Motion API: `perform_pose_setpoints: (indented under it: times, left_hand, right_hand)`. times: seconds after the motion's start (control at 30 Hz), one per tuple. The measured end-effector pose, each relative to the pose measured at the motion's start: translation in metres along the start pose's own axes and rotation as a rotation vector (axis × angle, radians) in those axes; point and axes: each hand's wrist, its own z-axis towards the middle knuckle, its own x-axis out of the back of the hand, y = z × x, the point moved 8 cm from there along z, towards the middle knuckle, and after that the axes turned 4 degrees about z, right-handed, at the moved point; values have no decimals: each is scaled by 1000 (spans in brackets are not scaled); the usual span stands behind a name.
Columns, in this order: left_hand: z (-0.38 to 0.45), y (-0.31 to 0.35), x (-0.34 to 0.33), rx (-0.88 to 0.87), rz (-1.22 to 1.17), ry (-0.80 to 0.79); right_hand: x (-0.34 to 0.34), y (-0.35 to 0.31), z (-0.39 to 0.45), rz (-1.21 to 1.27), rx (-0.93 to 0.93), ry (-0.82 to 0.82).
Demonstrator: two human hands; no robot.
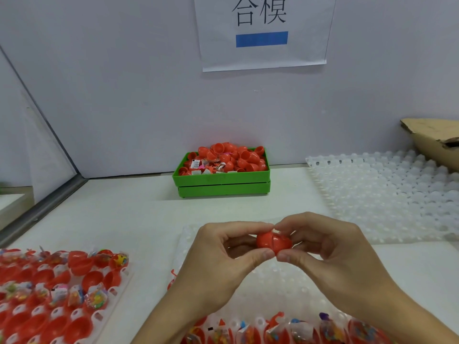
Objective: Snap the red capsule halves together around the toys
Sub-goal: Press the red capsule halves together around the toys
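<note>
We pinch the red capsule [273, 242] between both hands, left hand [223, 254] and right hand [330, 252] each clamped on one half. Its seam stands upright and its long axis runs hand to hand, so we judge the closing push goes straight inward.

Looks like a small assembly or packing station in a toy workshop. Shown by a plain white bench [129, 214] boxed in by bare partition walls [124, 95], with a printed paper sign [263, 33] in Chinese characters over a blue bar taped up as a station label. Also by bulk stock: a green bin [222, 178] heaped with red capsule halves [238, 157] and bagged toys, moulded white trays [387, 194] with rows of sockets, one tray [82, 316] at left loaded with halves, and a torn cardboard box [432, 140] at right.
</note>
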Motion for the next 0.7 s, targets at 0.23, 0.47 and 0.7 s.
perform_pose_setpoints:
  times: [0.23,0.47,0.7]
  left_hand:
    - [0,1,2,5,-19,16]
    - [0,3,1,2,-34,4]
    - [1,12,8,-46,-71,49]
  right_hand:
    - [2,2,0,46,-39,55]
    - [1,5,1,207,-134,77]
    - [-4,1,9,128,-87,56]
